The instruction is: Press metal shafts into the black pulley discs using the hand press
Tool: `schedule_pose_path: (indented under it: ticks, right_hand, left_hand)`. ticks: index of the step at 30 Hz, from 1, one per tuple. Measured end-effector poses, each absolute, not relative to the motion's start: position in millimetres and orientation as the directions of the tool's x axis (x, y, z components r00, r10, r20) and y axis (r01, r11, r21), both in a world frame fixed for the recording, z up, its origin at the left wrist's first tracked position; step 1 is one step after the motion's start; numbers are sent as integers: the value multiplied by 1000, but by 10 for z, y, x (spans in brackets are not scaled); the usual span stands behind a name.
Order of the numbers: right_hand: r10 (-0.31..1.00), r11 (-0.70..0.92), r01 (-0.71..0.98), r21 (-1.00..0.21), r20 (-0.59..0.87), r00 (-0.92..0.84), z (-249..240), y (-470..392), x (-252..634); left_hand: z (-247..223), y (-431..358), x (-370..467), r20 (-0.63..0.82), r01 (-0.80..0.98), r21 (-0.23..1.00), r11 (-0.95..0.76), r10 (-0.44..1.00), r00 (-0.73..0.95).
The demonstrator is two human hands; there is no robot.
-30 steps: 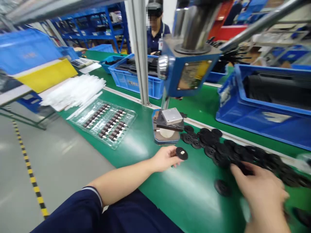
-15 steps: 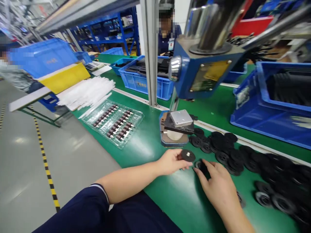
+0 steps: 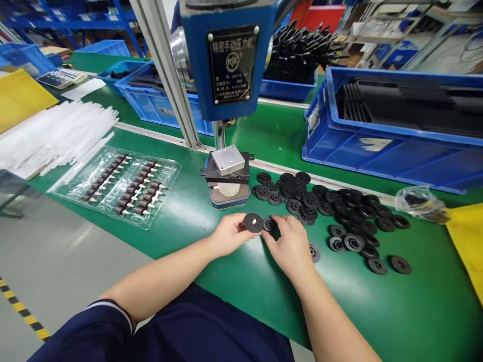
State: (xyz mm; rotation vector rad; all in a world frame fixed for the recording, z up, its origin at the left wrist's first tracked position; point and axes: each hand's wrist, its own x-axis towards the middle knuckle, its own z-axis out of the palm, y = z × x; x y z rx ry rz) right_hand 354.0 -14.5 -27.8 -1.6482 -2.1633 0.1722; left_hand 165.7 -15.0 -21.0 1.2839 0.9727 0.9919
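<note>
My left hand [image 3: 229, 235] is closed on a black disc [image 3: 252, 223] with a white shaft tip at its centre; whatever lies beneath the disc is hidden by the fingers. Close beside it, my right hand [image 3: 292, 244] pinches a second black disc [image 3: 268, 224] with raised rings, tilted up between thumb and fingers. Both hands are just in front of the base of a blue hand press [image 3: 228, 198], on which a silver metal block [image 3: 228, 160] rests. Another ringed disc [image 3: 314, 253] is partly covered by my right wrist.
Many loose black discs [image 3: 354, 243] are spread to the right. A clear plastic tray [image 3: 140, 221] with rows of brown rollers lies left, near white strips [image 3: 64, 136]. Blue bins [image 3: 381, 146] stand behind, and a metal post [image 3: 169, 70] rises by the press [image 3: 236, 60].
My view has swung to the right, so the press and tray appear further left. My hands have come closer together, and the two discs are now nearly side by side.
</note>
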Motion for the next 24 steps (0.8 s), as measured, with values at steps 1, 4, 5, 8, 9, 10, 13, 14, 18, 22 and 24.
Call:
schedule_pose_path:
  ticks: [1,4,5,8,9,10,13,14,18,22,24]
  right_hand:
    - [944,291,892,-345,254,-210,-287,-134,3545]
    - [940,286,867,-407,294,-172,-264,-112,3587]
    - [937,277,851,-447,322,-136,-233,-117,3603]
    - [910,274,770,-577,414,-13,-89,-187,3608]
    - [899,303,734,-607,437,-10,-38,-226,3587]
    - [890,348,697,-626,455,-35,6,-268,3555]
    - [855,488,607,-627,485,-185,77,-383,3433]
    - [842,515,597,-615,492,-221,81,-409,3399]
    - [826,541,606,-583,504,-253,66,-447,3355]
    - [821,548,614,-568,506,-265,62,-451,3380]
    - [815,556,616,-558,512,-271,69,-457,3382]
  left_hand:
    - [-218,-148,1656,-3,-17,1000,9,956,295]
    - [-241,-147,1648,48,66,995,-71,952,302]
    - [-246,-148,1646,63,89,992,-93,952,300]
    - [-249,-157,1643,85,142,981,-130,953,290]
    - [-248,-161,1641,85,162,977,-137,953,291]
    - [-247,-165,1639,84,188,972,-143,952,293]
    - [-245,-180,1631,98,268,946,-182,950,298]
    - [-243,-185,1628,109,286,937,-198,948,300]
    - [-223,-197,1626,150,303,918,-254,932,329]
    - [-208,-202,1632,168,279,920,-275,920,354]
    - [-205,-204,1635,177,268,921,-283,916,359]
